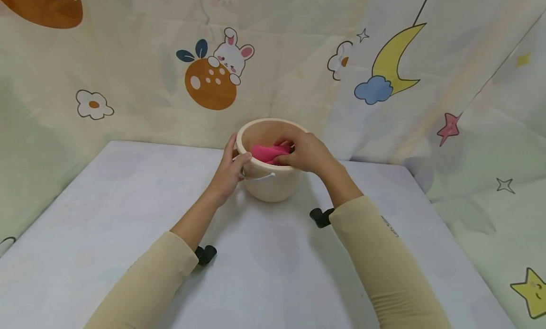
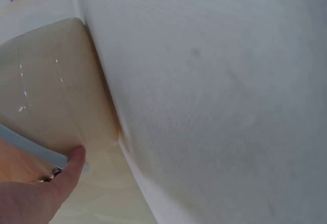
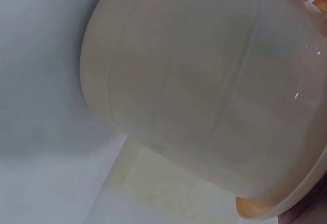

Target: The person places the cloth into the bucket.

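A cream plastic bucket (image 1: 273, 189) stands upright near the far edge of the table, its thin pale handle (image 1: 260, 178) hanging down the near side. My left hand (image 1: 228, 175) holds the bucket's left side, thumb over the rim and the other fingers around the outer wall. Inside lies something soft and bright pink (image 1: 268, 153), cloth-like, bunched near the top. My right hand (image 1: 309, 151) reaches over the right rim and pinches its right end, where a small dark patch shows. The right wrist view mostly shows the bucket's outer wall (image 3: 194, 81); the bucket's bottom inside is hidden.
A white-covered table (image 1: 273, 258) spreads around the bucket. Behind it hangs a pale curtain (image 1: 290, 82) printed with cartoon figures, close to the table's far edge. Black wrist devices (image 1: 206, 255) show at both sleeves.
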### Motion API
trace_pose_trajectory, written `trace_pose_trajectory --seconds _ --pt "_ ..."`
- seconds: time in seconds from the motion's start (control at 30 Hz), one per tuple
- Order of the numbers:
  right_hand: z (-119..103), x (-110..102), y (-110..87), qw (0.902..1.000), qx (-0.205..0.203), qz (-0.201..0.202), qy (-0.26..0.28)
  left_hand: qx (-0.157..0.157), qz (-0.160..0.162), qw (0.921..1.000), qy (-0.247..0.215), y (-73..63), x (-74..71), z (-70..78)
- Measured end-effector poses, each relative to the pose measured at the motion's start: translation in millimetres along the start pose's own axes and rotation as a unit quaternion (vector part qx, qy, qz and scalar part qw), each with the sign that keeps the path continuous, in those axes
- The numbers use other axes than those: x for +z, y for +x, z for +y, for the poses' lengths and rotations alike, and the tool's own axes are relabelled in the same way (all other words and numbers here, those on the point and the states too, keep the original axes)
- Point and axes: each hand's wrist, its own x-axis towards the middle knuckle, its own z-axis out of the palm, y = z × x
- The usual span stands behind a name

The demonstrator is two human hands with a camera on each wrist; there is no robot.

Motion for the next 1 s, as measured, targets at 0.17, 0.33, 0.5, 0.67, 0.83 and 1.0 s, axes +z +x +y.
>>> trace_pose_trajectory --seconds 0.17,0.33,0.5,0.67,0.83,1.0 --pt "-1.1 0.7 1.1 0.9996 0.012 -0.012 0.023 -0.001 0.002 1.0000 -0.001 0.9 -0.6 0.5" --pt "-1.0 1.7 1.8 0.9995 0.016 -0.014 0.023 -0.002 0.002 1.0000 0.001 0.7 -1.3 0.3" --pt "0.8 1.8 -0.1 0.9995 0.018 -0.012 0.022 -0.003 -0.002 1.0000 0.000 0.9 -0.6 0.1" --pt "4.4 0.8 -2.8 0.9998 0.002 0.011 0.020 0.003 -0.009 0.9999 0.008 2.9 -0.7 1.8" --pt "7.2 3.3 -11.5 0.9962 -0.042 0.076 0.008 0.003 -0.016 0.9995 0.027 3.0 -3.3 5.6" --pt "11.0 1.0 -25.1 0.9895 -0.057 0.129 -0.033 0.015 -0.027 0.9959 0.085 0.7 -12.9 11.1"
